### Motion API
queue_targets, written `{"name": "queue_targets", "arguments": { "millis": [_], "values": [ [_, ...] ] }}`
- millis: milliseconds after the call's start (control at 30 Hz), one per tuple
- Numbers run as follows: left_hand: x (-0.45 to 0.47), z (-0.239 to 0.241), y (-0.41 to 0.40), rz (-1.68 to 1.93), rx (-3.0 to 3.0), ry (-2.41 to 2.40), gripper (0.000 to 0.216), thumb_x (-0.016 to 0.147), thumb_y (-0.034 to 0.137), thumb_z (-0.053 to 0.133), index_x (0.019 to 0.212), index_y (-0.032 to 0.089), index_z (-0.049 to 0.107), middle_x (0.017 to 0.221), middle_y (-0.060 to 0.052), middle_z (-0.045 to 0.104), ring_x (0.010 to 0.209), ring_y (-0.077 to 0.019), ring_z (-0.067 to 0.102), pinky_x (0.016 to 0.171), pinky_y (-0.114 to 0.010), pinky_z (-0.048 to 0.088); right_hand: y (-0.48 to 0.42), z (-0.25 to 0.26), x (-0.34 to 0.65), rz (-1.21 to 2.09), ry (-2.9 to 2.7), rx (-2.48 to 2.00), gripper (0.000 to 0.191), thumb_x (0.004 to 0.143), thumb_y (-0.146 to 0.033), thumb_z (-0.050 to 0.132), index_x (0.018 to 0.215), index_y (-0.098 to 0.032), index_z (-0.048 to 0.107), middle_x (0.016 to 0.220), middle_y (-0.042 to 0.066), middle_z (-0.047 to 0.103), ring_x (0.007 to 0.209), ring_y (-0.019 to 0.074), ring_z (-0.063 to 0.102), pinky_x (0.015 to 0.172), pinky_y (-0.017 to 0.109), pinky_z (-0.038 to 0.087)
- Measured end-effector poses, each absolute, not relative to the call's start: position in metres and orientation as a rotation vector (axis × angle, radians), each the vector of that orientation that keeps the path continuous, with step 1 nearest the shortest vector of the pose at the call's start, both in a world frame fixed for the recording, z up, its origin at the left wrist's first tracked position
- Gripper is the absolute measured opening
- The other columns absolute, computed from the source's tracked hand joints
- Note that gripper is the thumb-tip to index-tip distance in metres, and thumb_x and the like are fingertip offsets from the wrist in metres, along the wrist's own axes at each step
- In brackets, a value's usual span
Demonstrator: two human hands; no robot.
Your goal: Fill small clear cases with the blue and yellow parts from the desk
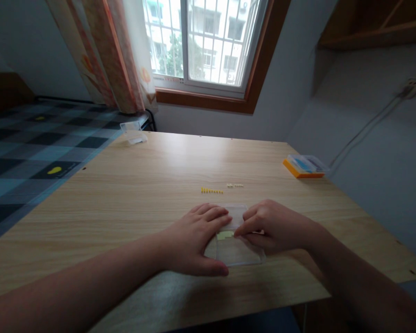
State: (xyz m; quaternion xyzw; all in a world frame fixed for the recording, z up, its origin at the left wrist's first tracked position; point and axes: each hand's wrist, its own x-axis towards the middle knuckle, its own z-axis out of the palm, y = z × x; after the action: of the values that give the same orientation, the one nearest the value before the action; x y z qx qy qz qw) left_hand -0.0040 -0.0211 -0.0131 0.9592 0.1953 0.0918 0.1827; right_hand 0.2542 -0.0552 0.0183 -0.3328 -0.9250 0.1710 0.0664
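Note:
A clear plastic case [241, 255] lies opened flat on the table in front of me, its lid [236, 212] folded back away from me. Pale yellow-green small pieces [224, 236] sit in a row along the upper edge of its near half. My left hand [203, 238] rests at the case's left side, fingers spread, holding nothing. Over the right side is my right hand [267, 226], thumb and index finger brought together at the right end of the pale row. Whatever lies between those fingertips is too small to make out.
Beyond the case are a row of tiny yellow pieces [211, 191] and a row of tiny whitish pieces [235, 186]. An orange box with a clear lid [303, 167] sits at the right edge, an opened clear box [134, 133] at the far left corner of the wooden table [152, 173].

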Motion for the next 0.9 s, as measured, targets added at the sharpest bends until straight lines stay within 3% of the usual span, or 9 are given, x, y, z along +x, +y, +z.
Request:
{"name": "queue_targets", "arguments": {
  "millis": [600,767,900],
  "values": [
    [-0.004,-0.014,-0.021,0.273,2.710,0.554,0.096,0.076,0.078,0.069,0.147,0.016,0.052,0.148,-0.019,0.054,0.138,-0.0399,0.047,0.119,-0.056,0.031,-0.057,0.019,0.252,0.476,-2.725,-0.913,0.022,0.089,-0.014,0.059,0.095,-0.020,0.079,0.073,0.000,0.068,0.060,0.0087,0.056,0.060,0.024,0.035],
    [-0.005,-0.014,-0.021,0.260,2.706,0.555,0.099,0.075,0.077,0.070,0.149,0.015,0.050,0.151,-0.019,0.051,0.140,-0.0404,0.045,0.120,-0.057,0.030,-0.044,0.010,0.262,0.311,-2.327,-0.831,0.019,0.092,-0.013,0.059,0.097,-0.018,0.076,0.066,-0.002,0.060,0.055,0.0074,0.050,0.055,0.021,0.035],
    [-0.005,-0.014,-0.021,0.237,2.697,0.574,0.098,0.075,0.074,0.073,0.149,0.014,0.050,0.152,-0.019,0.050,0.141,-0.0410,0.044,0.120,-0.057,0.029,-0.016,-0.013,0.272,0.068,-1.970,-1.017,0.017,0.093,-0.016,0.061,0.097,-0.020,0.077,0.071,0.000,0.062,0.067,0.0131,0.055,0.065,0.026,0.043]
  ]
}}
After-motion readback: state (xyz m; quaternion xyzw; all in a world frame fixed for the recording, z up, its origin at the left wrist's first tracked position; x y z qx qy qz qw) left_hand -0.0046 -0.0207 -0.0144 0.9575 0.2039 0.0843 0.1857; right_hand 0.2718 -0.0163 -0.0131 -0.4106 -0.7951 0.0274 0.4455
